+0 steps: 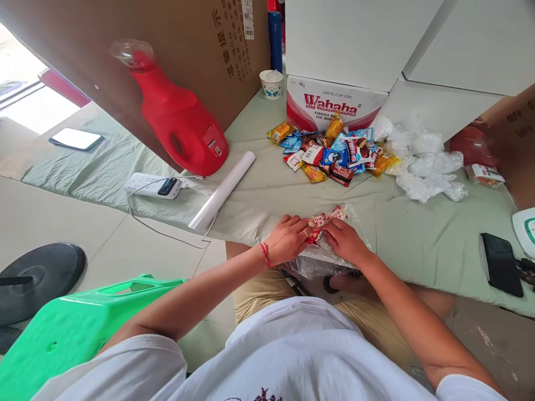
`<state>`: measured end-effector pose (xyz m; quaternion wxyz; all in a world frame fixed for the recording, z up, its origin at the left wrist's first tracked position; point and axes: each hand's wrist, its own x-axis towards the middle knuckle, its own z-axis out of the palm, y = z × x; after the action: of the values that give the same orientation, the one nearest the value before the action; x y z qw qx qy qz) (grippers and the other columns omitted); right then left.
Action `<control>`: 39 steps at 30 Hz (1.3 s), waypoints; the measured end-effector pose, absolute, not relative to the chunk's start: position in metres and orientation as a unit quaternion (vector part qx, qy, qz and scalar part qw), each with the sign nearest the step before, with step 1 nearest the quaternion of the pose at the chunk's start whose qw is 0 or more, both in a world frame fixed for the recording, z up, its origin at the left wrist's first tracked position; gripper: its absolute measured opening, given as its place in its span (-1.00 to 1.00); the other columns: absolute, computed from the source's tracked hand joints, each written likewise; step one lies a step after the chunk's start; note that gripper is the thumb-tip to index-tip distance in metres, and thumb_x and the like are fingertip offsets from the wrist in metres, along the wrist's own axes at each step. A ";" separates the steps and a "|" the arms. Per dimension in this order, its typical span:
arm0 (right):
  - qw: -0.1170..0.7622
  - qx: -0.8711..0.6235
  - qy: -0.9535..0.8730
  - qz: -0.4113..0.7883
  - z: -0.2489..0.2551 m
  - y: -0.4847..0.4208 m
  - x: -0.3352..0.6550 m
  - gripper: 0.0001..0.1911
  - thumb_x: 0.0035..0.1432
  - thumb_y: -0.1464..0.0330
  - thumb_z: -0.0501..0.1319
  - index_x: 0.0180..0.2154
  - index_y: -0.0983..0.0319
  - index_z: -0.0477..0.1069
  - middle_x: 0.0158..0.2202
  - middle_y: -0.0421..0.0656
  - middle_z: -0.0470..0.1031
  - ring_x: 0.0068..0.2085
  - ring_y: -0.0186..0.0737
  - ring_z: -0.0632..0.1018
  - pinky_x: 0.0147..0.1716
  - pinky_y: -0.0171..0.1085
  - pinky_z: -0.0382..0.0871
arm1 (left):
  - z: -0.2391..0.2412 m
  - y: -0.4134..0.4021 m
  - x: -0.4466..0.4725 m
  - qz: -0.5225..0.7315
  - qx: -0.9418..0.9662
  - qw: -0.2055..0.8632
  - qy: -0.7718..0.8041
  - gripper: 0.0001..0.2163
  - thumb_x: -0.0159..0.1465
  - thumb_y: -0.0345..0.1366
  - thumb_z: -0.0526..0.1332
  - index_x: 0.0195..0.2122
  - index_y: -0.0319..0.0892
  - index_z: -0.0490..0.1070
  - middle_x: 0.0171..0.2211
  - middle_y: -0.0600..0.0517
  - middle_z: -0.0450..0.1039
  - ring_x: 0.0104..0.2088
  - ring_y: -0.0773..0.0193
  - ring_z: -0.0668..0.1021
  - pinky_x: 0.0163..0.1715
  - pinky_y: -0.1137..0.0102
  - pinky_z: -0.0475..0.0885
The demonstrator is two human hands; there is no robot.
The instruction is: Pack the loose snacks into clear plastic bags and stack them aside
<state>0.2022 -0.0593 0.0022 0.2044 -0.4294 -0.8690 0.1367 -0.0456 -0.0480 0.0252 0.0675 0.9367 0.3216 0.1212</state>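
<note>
At the near edge of the table, my left hand (pixel 287 239), with a red string bracelet at the wrist, has its fingers curled onto some red-and-white wrapped snacks (pixel 318 220). From the other side my right hand (pixel 345 240) closes its fingers on the same snacks. Clear plastic film (pixel 355 220) spreads under and around them and hangs over the edge. My hands partly cover the snacks, so their number cannot be told. Beyond them lies a pile of mixed wrapped snacks (pixel 334 153) in blue, yellow, red and brown packaging.
Crumpled clear plastic bundles (pixel 430 161) lie right of the pile, before a Wahaha carton (pixel 334 103). Leftward are a film roll (pixel 223 189), a cabled power bank (pixel 152 185) and a red jug (pixel 184 122). A black phone (pixel 501 264) lies far right; a green stool (pixel 79 317) stands lower left.
</note>
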 end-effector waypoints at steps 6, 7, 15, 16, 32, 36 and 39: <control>0.274 -0.455 -0.831 0.168 0.004 -0.056 0.201 -0.83 0.40 0.41 0.08 -0.08 0.17 0.43 -0.18 -0.09 0.48 -0.15 -0.13 0.52 -0.13 -0.17 0.43 | 0.018 -0.053 -0.038 0.134 0.914 0.074 0.375 -0.74 0.48 -0.21 0.07 -0.18 -0.18 0.51 -0.26 -0.09 0.56 -0.24 0.14 0.53 -0.22 0.24 0.25; 0.290 -0.463 -0.821 0.165 0.005 -0.056 0.200 -0.84 0.41 0.39 0.08 -0.08 0.17 0.43 -0.19 -0.09 0.48 -0.16 -0.14 0.52 -0.14 -0.17 0.43 | 0.016 -0.055 -0.035 0.146 0.907 0.076 0.387 -0.75 0.48 -0.22 0.07 -0.21 -0.18 0.51 -0.28 -0.08 0.55 -0.26 0.14 0.53 -0.24 0.24 0.25; 0.324 -0.487 -0.799 0.139 -0.003 -0.068 0.187 -0.82 0.43 0.37 0.04 -0.18 0.15 0.41 -0.25 -0.09 0.46 -0.21 -0.13 0.50 -0.18 -0.17 0.44 | 0.002 -0.060 -0.003 0.226 0.835 0.073 0.496 -0.87 0.38 -0.34 0.17 -0.30 -0.16 0.48 -0.34 -0.08 0.52 -0.26 0.10 0.53 -0.28 0.23 0.31; 0.310 -0.480 -0.810 0.133 -0.004 -0.070 0.185 -0.81 0.43 0.38 0.03 -0.18 0.15 0.42 -0.26 -0.09 0.46 -0.21 -0.13 0.50 -0.18 -0.17 0.44 | 0.002 -0.060 -0.001 0.231 0.834 0.067 0.497 -0.87 0.38 -0.34 0.18 -0.30 -0.15 0.49 -0.31 -0.10 0.52 -0.21 0.07 0.53 -0.25 0.22 0.32; 0.107 -0.614 -0.782 0.008 0.021 -0.057 0.251 -0.58 0.30 0.40 0.13 0.16 0.09 0.42 -0.13 -0.09 0.45 -0.35 -0.20 0.46 -0.50 -0.26 0.17 | -0.014 -0.052 0.003 0.277 0.824 0.127 0.478 -0.82 0.46 -0.34 0.09 -0.05 -0.16 0.46 -0.17 -0.10 0.54 -0.18 0.18 0.60 -0.20 0.34 0.48; 0.055 -0.574 -0.817 0.012 0.032 -0.038 0.241 -0.64 0.28 0.37 0.20 0.10 0.10 0.45 -0.10 -0.04 0.45 -0.35 -0.18 0.43 -0.48 -0.26 0.15 | -0.015 -0.050 0.004 0.294 0.811 0.159 0.479 -0.82 0.45 -0.32 0.11 -0.05 -0.16 0.49 -0.15 -0.09 0.55 -0.16 0.18 0.61 -0.20 0.34 0.48; 0.076 -0.556 -0.827 0.036 0.040 -0.027 0.243 -0.76 0.25 0.37 0.24 -0.04 0.16 0.46 -0.05 0.02 0.43 -0.17 -0.04 0.48 -0.38 -0.23 0.29 | -0.017 -0.049 0.006 0.317 0.792 0.171 0.493 -0.84 0.43 -0.33 0.15 -0.11 -0.16 0.53 -0.16 -0.07 0.56 -0.19 0.20 0.62 -0.22 0.35 0.48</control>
<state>0.2431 -0.0272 0.0397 0.0760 -0.5555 -0.8272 0.0356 0.0056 -0.0487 -0.0169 0.1711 0.7920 0.4932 0.3166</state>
